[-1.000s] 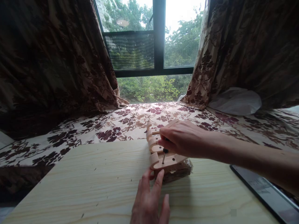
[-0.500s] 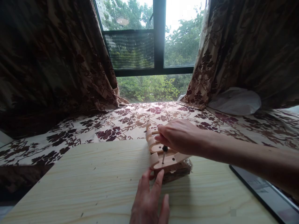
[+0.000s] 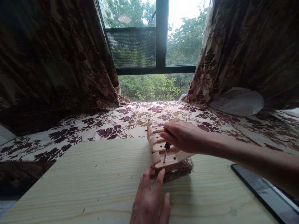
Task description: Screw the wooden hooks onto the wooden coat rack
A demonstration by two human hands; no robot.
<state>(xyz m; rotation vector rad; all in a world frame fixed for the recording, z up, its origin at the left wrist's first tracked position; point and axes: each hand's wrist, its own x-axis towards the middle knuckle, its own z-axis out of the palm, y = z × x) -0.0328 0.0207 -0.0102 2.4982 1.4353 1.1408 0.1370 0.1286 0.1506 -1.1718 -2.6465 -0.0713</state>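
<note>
My right hand [image 3: 181,135] is closed round the dark handle of a screwdriver [image 3: 166,151]. The shaft slants down to a screw in the nearest of several pale, curved-end wooden pieces [image 3: 157,161]. These pieces lie in a row across a rough, bark-like wooden block [image 3: 179,175], each showing dark screw heads or holes. My left hand [image 3: 148,199] rests on the near side with fingers stretched and apart, its fingertips touching the front left edge of the nearest piece. The right forearm hides part of the far right ends of the row.
Under the block is a pale wood-grain board [image 3: 93,177] with small dark specks. A tablet-like device [image 3: 263,189] lies at the right edge. Beyond are a floral cloth [image 3: 140,116], a white plastic bag [image 3: 238,101], curtains [image 3: 77,62] and a window [image 3: 160,37].
My right hand has turned slightly and the screwdriver leans more to the right, its tip still at the same screw. The left hand keeps its place; the whole view has shifted a little.
</note>
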